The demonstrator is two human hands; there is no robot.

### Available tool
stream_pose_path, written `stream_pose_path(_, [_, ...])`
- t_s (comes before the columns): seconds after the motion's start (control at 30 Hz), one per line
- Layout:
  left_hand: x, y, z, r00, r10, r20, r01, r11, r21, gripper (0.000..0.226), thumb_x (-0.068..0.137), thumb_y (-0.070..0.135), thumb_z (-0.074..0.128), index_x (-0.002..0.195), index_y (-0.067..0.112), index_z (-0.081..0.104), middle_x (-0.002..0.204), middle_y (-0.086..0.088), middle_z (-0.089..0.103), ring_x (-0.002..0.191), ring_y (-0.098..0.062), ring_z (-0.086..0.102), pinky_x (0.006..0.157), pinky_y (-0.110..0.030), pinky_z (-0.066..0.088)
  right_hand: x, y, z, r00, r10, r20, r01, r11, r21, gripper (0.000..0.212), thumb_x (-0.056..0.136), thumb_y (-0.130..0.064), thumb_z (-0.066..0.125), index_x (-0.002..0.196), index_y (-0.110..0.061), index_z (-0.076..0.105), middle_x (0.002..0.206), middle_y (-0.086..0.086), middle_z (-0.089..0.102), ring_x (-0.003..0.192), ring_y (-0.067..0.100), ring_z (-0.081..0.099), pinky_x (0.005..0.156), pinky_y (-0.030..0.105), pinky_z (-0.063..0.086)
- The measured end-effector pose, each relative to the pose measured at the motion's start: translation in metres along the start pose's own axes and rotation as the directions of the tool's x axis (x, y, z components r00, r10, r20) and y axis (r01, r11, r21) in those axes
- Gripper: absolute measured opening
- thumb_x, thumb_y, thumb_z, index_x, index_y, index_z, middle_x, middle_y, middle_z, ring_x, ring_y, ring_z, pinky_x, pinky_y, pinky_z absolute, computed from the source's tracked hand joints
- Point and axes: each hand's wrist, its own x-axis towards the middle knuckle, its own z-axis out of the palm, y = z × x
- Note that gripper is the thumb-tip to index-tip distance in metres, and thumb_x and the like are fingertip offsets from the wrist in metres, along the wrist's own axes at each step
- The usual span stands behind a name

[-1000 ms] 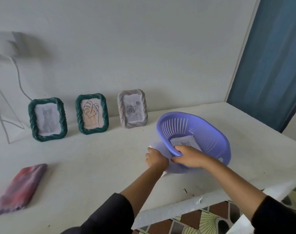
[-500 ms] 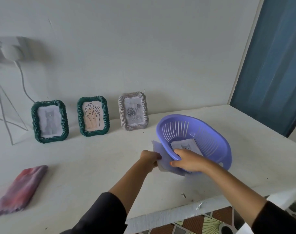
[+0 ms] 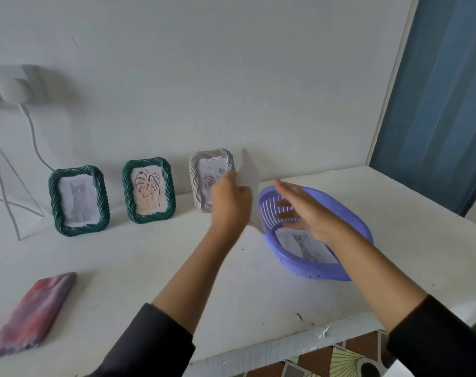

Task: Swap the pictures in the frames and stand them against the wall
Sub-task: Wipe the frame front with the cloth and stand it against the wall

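Grey frame (image 3: 201, 170) part-hidden (left hand (image 3: 230, 202)), paper (image 3: 249, 170) blurred

**Sheet held up beside the basket**

Your left hand (image 3: 230, 201) grips a white sheet (image 3: 250, 170), held upright just left of the purple basket (image 3: 313, 271). Your right hand (image 3: 307, 213) hovers over the basket with its fingers straight. A cat picture (image 3: 304, 244) lies inside the basket. Left of the basket, three frames stand at the wall: the grey frame (image 3: 196, 183) nearest, then the leaf frame (image 3: 149, 193), then the cat frame (image 3: 79, 201). A pink cloth (image 3: 33, 311) lies farthest left of the basket.
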Motion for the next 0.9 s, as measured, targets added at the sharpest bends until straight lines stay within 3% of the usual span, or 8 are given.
stream_pose_path(0.1, [-0.016,0.027,0.024,0.955,0.085,0.284,-0.09,0.996,0.001,0.019,0.089,0.008,0.047,0.101,-0.001,0.059,0.096,-0.017,0.065,0.087,-0.032,0.058,0.064,-0.021,0.032,0.008,-0.01,-0.002,1.0,0.021,-0.006,-0.019,0.976,0.218,0.03,0.087,-0.048,0.052,0.1,-0.022,0.06,0.081,0.0,0.062,0.068,0.017,0.059,0.067,0.03,0.049])
stream_pose_path(0.2, [-0.019,0.031,0.042,0.831,0.077,0.55,-0.026,0.995,-0.101,0.031,0.09,0.019,0.052,0.111,0.001,0.064,0.103,-0.013,0.068,0.096,-0.027,0.061,0.079,-0.028,0.044,0.019,-0.005,-0.013,0.984,0.038,-0.175,0.011,0.963,0.269,0.015,0.091,-0.011,0.048,0.097,-0.012,0.062,0.068,0.002,0.066,0.061,0.016,0.063,0.057,0.025,0.047])
stream_pose_path(0.27, [-0.017,0.02,0.045,0.869,0.034,0.493,0.083,0.973,-0.214,0.032,0.085,0.022,0.056,0.109,0.004,0.068,0.1,-0.009,0.067,0.093,-0.022,0.06,0.082,-0.026,0.046,0.027,0.004,-0.028,0.971,0.064,-0.231,-0.003,0.967,0.255,0.032,0.089,0.006,0.039,0.114,-0.001,0.058,0.079,0.013,0.065,0.067,0.025,0.059,0.06,0.029,0.047])
stream_pose_path(0.33, [-0.013,0.001,0.05,0.937,-0.066,0.342,0.103,0.99,-0.092,0.034,0.086,0.018,0.056,0.117,0.008,0.064,0.118,-0.01,0.063,0.111,-0.023,0.057,0.089,-0.024,0.041,0.036,0.017,-0.045,0.962,0.095,-0.256,-0.074,0.993,0.09,0.037,0.091,0.009,0.035,0.123,0.002,0.051,0.106,0.023,0.063,0.083,0.028,0.056,0.07,0.035,0.047])
stream_pose_path(0.43, [-0.014,-0.024,0.058,0.893,-0.22,0.394,0.171,0.973,0.156,0.047,0.087,0.014,0.053,0.133,0.011,0.047,0.136,-0.017,0.042,0.123,-0.033,0.046,0.104,-0.033,0.035,0.048,0.04,-0.06,0.953,0.215,-0.211,-0.255,0.949,-0.184,0.034,0.094,0.001,0.039,0.127,0.0,0.047,0.127,0.023,0.054,0.099,0.03,0.053,0.088,0.042,0.045])
stream_pose_path(0.6, [-0.014,-0.035,0.064,0.86,-0.23,0.456,0.179,0.972,0.152,0.048,0.087,0.007,0.052,0.135,0.004,0.047,0.14,-0.016,0.045,0.127,-0.028,0.045,0.102,-0.03,0.039,0.062,0.066,-0.06,0.914,0.381,-0.142,-0.398,0.767,-0.504,0.04,0.094,-0.009,0.048,0.134,-0.003,0.043,0.138,0.017,0.048,0.124,0.034,0.048,0.104,0.046,0.04])
stream_pose_path(0.73, [-0.012,-0.03,0.058,0.878,-0.175,0.445,0.101,0.977,0.186,0.025,0.086,0.007,0.055,0.11,0.004,0.061,0.129,-0.018,0.057,0.12,-0.031,0.051,0.098,-0.035,0.042,0.055,0.063,-0.052,0.916,0.36,-0.177,-0.357,0.528,-0.771,0.055,0.088,-0.015,0.06,0.137,-0.003,0.038,0.14,0.014,0.044,0.124,0.033,0.047,0.096,0.037,0.043])
stream_pose_path(0.9, [-0.011,-0.03,0.057,0.873,-0.177,0.454,0.095,0.975,0.199,0.009,0.083,0.008,0.058,0.075,0.013,0.06,0.08,-0.007,0.05,0.087,-0.022,0.046,0.075,-0.026,0.037,0.055,0.065,-0.052,0.914,0.367,-0.175,-0.337,0.443,-0.831,0.067,0.084,-0.021,0.066,0.139,-0.003,0.031,0.14,0.016,0.043,0.124,0.033,0.048,0.096,0.036,0.044])
